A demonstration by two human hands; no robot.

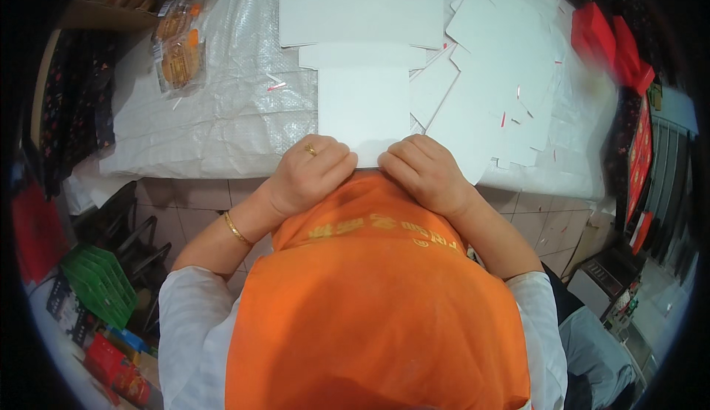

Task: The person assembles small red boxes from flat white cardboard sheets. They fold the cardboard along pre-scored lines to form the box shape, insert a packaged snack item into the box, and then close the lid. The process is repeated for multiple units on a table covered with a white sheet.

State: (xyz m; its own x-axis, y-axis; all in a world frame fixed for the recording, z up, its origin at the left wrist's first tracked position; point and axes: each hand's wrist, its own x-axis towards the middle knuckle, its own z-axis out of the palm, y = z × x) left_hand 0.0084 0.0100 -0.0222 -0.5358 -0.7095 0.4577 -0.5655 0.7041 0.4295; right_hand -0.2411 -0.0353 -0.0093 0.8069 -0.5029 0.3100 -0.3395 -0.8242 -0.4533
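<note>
A flat white cardboard box blank (362,103) lies in front of me, its narrow end toward my body and its wide panel farther off. My left hand (314,169) is closed over the near left corner of that end, a ring on one finger. Mirroring it, my right hand (425,173) grips the near right corner with curled fingers. Both thumbs are hidden. Beside the blank, to the right, more white box blanks (492,77) lie overlapping in a loose pile.
A woven white plastic sheet (229,106) covers the table, with small red and silver scraps on it. Clear packs of brown food (180,58) lie at the far left, a red folded box (595,36) at the far right. A green plastic basket (100,284) stands lower left.
</note>
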